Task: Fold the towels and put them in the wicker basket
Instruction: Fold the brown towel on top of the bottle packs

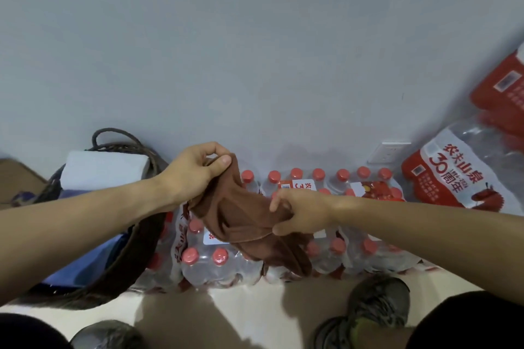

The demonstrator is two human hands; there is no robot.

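We see both hands holding one brown towel (243, 215) in the air above shrink-wrapped packs of red-capped water bottles (215, 261).

From the head camera, we see the left hand (195, 171) pinching the towel's upper end between thumb and curled fingers, while the right hand (300, 212) grips its bunched middle, the loose end hanging below. The wicker basket (133, 252) sits at the left by the wall, holding a folded white towel (105, 168) and blue cloth (82, 266).
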